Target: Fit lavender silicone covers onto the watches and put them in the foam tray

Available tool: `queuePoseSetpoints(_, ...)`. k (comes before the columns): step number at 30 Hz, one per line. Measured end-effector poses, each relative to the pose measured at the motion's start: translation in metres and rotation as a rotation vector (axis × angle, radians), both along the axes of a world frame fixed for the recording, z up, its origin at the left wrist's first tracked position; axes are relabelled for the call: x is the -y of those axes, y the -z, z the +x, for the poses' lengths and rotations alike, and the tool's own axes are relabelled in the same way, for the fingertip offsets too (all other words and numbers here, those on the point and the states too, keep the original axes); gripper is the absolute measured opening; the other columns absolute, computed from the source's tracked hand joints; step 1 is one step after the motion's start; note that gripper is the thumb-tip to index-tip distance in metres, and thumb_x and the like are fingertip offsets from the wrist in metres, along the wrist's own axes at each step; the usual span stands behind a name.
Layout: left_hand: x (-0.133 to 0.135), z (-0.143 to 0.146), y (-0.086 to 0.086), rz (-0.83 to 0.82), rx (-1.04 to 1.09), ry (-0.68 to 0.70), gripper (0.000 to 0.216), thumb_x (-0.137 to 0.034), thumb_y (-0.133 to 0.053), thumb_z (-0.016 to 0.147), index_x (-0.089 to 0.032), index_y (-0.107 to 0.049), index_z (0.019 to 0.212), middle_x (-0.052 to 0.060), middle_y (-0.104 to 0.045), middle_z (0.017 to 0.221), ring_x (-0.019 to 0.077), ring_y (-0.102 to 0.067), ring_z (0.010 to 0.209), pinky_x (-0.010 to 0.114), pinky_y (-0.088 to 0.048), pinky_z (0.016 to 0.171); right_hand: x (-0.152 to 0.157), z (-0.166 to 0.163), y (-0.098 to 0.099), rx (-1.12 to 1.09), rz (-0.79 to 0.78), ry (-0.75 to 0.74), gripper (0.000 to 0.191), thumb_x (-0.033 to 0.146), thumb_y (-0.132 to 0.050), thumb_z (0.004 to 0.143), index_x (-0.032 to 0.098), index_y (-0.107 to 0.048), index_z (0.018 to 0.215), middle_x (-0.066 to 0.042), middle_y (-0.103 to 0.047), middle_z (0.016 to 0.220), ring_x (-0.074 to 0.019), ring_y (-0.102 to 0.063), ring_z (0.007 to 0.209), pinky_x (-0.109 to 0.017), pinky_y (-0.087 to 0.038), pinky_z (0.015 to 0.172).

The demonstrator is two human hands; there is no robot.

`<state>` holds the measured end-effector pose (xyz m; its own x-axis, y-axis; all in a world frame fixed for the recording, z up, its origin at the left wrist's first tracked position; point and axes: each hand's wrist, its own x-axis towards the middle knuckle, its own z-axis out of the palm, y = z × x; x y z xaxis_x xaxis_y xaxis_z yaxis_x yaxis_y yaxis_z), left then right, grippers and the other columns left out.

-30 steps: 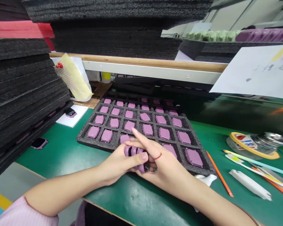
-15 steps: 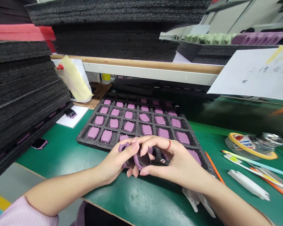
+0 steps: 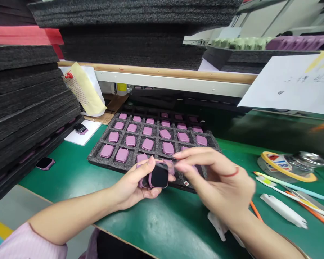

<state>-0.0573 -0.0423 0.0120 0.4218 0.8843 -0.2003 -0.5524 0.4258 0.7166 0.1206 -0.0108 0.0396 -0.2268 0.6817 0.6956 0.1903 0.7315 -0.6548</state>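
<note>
My left hand [image 3: 133,183] is closed around a stack of purple watch cases [image 3: 156,176], the front one showing a black screen. My right hand [image 3: 218,180] is just right of them, blurred by motion, fingers half curled and apart, holding nothing I can see. Behind the hands lies a black foam tray [image 3: 97,158] whose cells hold several purple watch cases [image 3: 147,144] face down.
Stacks of black foam trays [image 3: 24,108] rise at the left and overhead. A single watch [image 3: 44,163] lies on the green mat at left, another on white paper [image 3: 81,128]. At right are a tape roll [image 3: 280,163], pencils [image 3: 255,210], a white tool [image 3: 284,215] and a hanging paper sheet [image 3: 288,84].
The right hand has let go of the cases and pulled away to the right. The left hand has turned the stack so a black screen faces me.
</note>
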Motion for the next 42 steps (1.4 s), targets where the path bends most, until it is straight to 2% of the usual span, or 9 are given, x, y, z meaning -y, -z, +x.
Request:
queuePoseSetpoints(3,0.000,-0.001,-0.002,-0.034,0.059,0.029,0.052,-0.060,-0.077,0.078,-0.013,-0.071,0.100,0.008,-0.074,0.084,0.0035,-0.047,0.041,0.017,-0.024,0.039,0.005,0.002,-0.004,-0.194,-0.156,0.034,0.012,0.023,-0.068,0.094,0.028,-0.065,0.084,-0.002,-0.077,0.091,-0.0181,-0.075,0.067,-0.036,-0.067,0.067)
queuePoseSetpoints(5,-0.001,-0.002,-0.003,-0.046,0.106,0.024,0.048,-0.058,-0.076,0.079,-0.013,-0.072,0.093,0.008,-0.075,0.081,0.0040,-0.048,0.040,0.017,-0.025,0.038,0.006,0.002,-0.004,-0.158,-0.211,-0.061,0.008,0.026,-0.072,0.091,0.028,-0.065,0.091,-0.003,-0.077,0.100,-0.0214,-0.078,0.086,-0.039,-0.068,0.079)
queuePoseSetpoints(7,-0.001,-0.003,-0.004,-0.052,0.129,0.021,0.046,-0.058,-0.076,0.079,-0.013,-0.072,0.088,0.006,-0.075,0.078,0.0040,-0.047,0.038,0.017,-0.024,0.036,0.005,0.001,-0.001,-0.016,-0.222,-0.201,0.029,0.032,-0.081,0.084,0.029,-0.065,0.108,-0.005,-0.075,0.115,-0.0249,-0.073,0.111,-0.041,-0.063,0.096)
queuePoseSetpoints(9,-0.002,-0.003,-0.004,-0.049,0.131,0.026,0.046,-0.058,-0.076,0.078,-0.013,-0.072,0.087,0.005,-0.075,0.077,0.0030,-0.045,0.036,0.017,-0.023,0.035,0.002,-0.001,0.004,0.137,-0.206,-0.297,0.057,0.035,-0.087,0.077,0.029,-0.060,0.126,-0.007,-0.069,0.129,-0.0262,-0.067,0.122,-0.042,-0.057,0.106)
queuePoseSetpoints(10,-0.002,-0.004,-0.005,-0.047,0.129,0.031,0.046,-0.058,-0.076,0.078,-0.013,-0.073,0.087,0.005,-0.075,0.077,0.0025,-0.044,0.035,0.017,-0.024,0.035,0.001,-0.002,0.007,0.191,-0.191,-0.316,0.063,0.035,-0.088,0.076,0.030,-0.058,0.131,-0.007,-0.068,0.132,-0.0262,-0.066,0.124,-0.042,-0.056,0.107)
queuePoseSetpoints(15,-0.002,-0.004,-0.005,-0.036,0.127,0.040,0.051,-0.061,-0.074,0.078,-0.011,-0.073,0.084,0.005,-0.074,0.077,0.0014,-0.043,0.036,0.018,-0.030,0.040,-0.002,-0.004,0.014,0.234,-0.119,-0.308,0.051,0.035,-0.083,0.082,0.031,-0.061,0.128,-0.006,-0.069,0.126,-0.0247,-0.066,0.121,-0.040,-0.057,0.103)
queuePoseSetpoints(26,-0.001,-0.003,-0.003,-0.028,0.117,0.030,0.052,-0.063,-0.071,0.080,-0.011,-0.071,0.082,0.005,-0.071,0.077,0.0021,-0.042,0.037,0.020,-0.020,0.038,-0.002,-0.005,0.016,0.264,-0.097,-0.309,0.051,0.034,-0.080,0.085,0.032,-0.058,0.131,-0.004,-0.068,0.129,-0.0204,-0.064,0.123,-0.035,-0.054,0.107)
queuePoseSetpoints(35,0.000,-0.001,-0.007,-0.073,0.109,-0.004,0.049,-0.058,-0.081,0.071,-0.010,-0.072,0.077,0.005,-0.072,0.073,0.0015,-0.043,0.036,0.017,-0.033,0.040,-0.002,-0.005,0.016,0.287,-0.040,-0.298,0.049,0.033,-0.078,0.086,0.027,-0.058,0.130,-0.008,-0.068,0.128,-0.0217,-0.065,0.122,-0.037,-0.056,0.106)
queuePoseSetpoints(42,0.001,-0.004,-0.003,0.007,0.107,0.037,0.046,-0.058,-0.078,0.076,-0.015,-0.072,0.090,0.005,-0.072,0.074,0.0052,-0.049,0.039,0.015,-0.026,0.034,-0.001,0.001,0.009,0.302,0.101,-0.288,0.069,0.021,-0.075,0.085,0.021,-0.045,0.147,-0.014,-0.056,0.146,-0.0281,-0.050,0.140,-0.046,-0.048,0.116)
